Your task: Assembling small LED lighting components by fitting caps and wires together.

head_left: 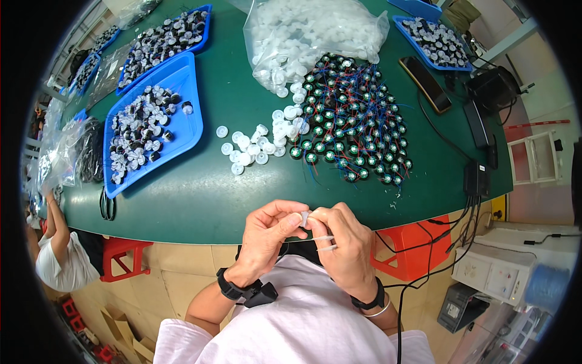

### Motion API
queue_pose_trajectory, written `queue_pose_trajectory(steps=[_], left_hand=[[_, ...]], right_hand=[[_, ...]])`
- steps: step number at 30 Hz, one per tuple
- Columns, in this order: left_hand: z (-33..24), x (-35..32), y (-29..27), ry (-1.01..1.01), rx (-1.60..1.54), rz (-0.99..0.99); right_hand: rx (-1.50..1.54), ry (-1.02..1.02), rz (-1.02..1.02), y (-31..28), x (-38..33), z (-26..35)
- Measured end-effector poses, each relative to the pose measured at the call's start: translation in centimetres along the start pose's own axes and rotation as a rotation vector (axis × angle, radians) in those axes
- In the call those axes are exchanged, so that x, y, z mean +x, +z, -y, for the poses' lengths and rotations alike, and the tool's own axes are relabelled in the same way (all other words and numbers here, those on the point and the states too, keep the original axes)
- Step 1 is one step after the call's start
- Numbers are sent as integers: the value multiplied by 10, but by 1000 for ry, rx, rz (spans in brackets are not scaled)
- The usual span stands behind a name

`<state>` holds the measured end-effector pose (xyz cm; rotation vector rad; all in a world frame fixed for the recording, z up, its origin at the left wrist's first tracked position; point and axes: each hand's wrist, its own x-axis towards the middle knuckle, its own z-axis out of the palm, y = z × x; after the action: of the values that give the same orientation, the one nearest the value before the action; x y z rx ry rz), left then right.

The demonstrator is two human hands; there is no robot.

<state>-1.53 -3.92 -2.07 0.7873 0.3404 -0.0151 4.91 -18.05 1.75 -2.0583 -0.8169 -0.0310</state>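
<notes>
Close to the table's near edge, my left hand (267,233) and my right hand (344,239) meet at the fingertips. Pinched between them is a small whitish translucent plastic piece (304,218), mostly covered by the fingers, so its exact kind is hard to tell. Two thin white bands cross fingers of my right hand. Beyond the hands lie loose round white plastic caps (237,168), spilling from a clear plastic bag (315,36) full of them. Right of the caps spreads a mass of small round green circuit-board parts (357,121) with red and blue wires.
A blue tray (188,130) of black-and-clear parts stands left, with another blue tray (205,36) behind it. At right are a phone (425,85), a third blue tray (439,64) and black cables (476,194). Red stools (409,249) stand below. Another person (63,261) sits far left.
</notes>
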Motion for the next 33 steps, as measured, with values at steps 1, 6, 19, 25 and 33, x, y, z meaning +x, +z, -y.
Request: queue_pose_trajectory(steps=[1,6,19,25,33], left_hand=[[-1,1,-1,9,-10,7],[-7,2,5,-15,-45,-39],[-9,0,5,-54,-63,-50],[-10,1,7,-63,-74,-26],[-8,0,4,-63,-80,4]], right_hand=[[48,46,12,-1,1,1],[112,55,1,-5,-1,-7],[137,59,-11,-4,4,0],[125,76,-17,-7,3,-1],[93,45,-28,-6,3,-1]])
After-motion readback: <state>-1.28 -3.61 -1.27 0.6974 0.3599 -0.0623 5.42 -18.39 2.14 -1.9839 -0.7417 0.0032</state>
